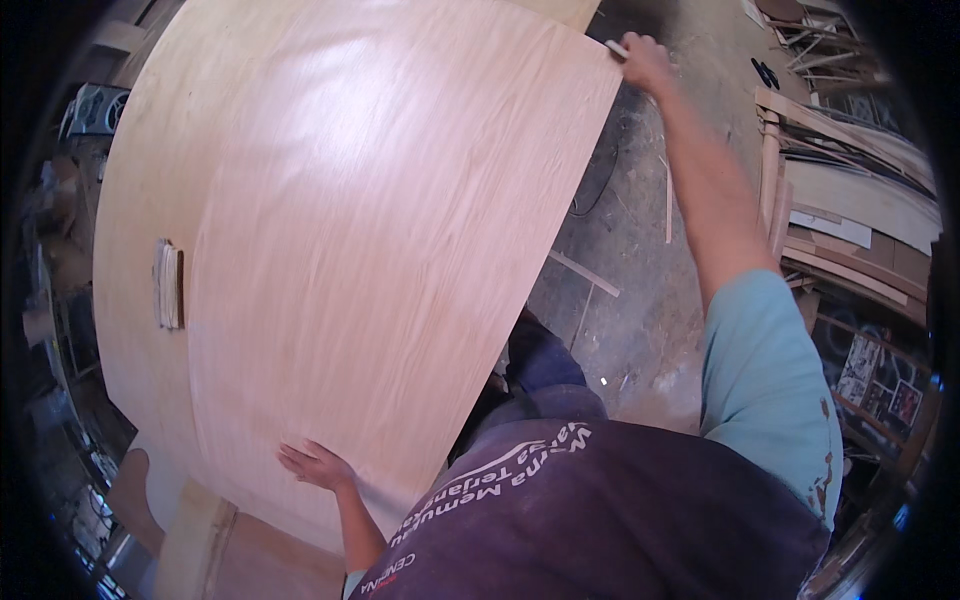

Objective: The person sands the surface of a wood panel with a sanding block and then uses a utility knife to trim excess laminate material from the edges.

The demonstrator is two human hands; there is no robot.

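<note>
A large pinkish wood-grain sheet (400,230) lies over a paler board (150,190), which shows along its left side. My left hand (318,465) rests flat on the sheet near its front edge, fingers stretched out. At the sheet's far right corner, my right hand (648,62) is closed around a small pale object (617,49), which juts out toward the corner. Its kind is too small to tell, and the fingers partly hide it.
A small wrapped block (168,284) sits on the board's left part. Thin wood strips (585,273) and a dark cable (598,190) lie on the concrete floor (650,320). Stacked wooden panels and frames (850,210) stand to the right. Cluttered shelving (60,330) lines the left.
</note>
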